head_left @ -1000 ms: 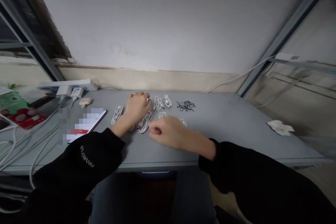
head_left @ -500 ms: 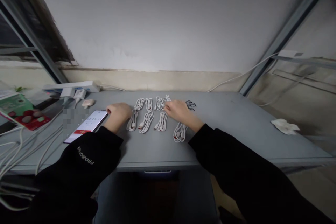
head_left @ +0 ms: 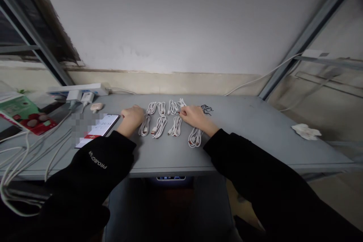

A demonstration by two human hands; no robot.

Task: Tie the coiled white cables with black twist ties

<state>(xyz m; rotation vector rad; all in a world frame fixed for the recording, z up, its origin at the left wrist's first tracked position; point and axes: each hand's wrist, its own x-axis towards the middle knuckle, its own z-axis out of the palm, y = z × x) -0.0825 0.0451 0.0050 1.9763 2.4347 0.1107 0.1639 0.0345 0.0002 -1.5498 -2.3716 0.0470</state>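
Note:
Coiled white cables lie in two rows on the grey desk, among them a front one with a USB plug, another front coil and a back coil. My left hand is curled into a fist on the desk, just left of the leftmost front coil. My right hand is also closed in a fist, with nothing visible in it. It rests beside the back right coil and partly covers it. Nearer me lies a separate coil, below my right wrist. Black ties lie to the right.
A phone showing a timer lies left of my left hand. Behind it are a power strip with chargers and a small pale pink case. Loose cables and a green-red box occupy the left end. Crumpled tissue lies far right.
The whole view has shifted slightly. Both fists and the coiled cables stay in about the same places on the desk.

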